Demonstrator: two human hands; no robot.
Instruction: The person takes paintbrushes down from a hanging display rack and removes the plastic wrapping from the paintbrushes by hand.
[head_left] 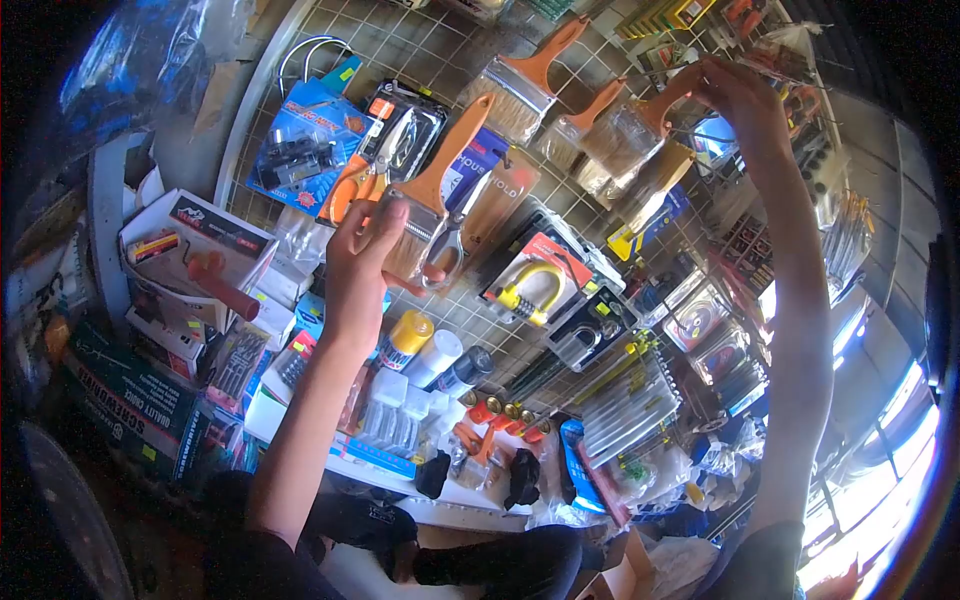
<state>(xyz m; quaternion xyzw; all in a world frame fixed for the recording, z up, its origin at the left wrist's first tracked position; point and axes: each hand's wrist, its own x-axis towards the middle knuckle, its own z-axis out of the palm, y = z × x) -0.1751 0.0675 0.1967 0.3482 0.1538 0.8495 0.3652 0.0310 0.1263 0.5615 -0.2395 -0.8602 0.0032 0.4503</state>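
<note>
My left hand (362,245) is closed on a paintbrush (446,165), thumb across its metal band. Its orange handle points up and right, and the pale bristles hang downward between my fingers. Just behind it are packaged scissors with orange grips (352,186) and a pair with silver handles (447,258). Higher up on the right, my right hand (735,92) has its fingers round the orange handle end of a wide paintbrush (622,140) in clear wrap. That brush lies against the wire grid (430,45). Beside it hang a large paintbrush (515,95) and a smaller paintbrush (565,138).
A yellow and black padlock pack (535,285) hangs mid-grid. Spray cans (408,335) stand below on the shelf, near several red-capped cans (487,408). At left, an open white box (200,255) sits over a screwdriver box (130,400). Bagged goods crowd the right side.
</note>
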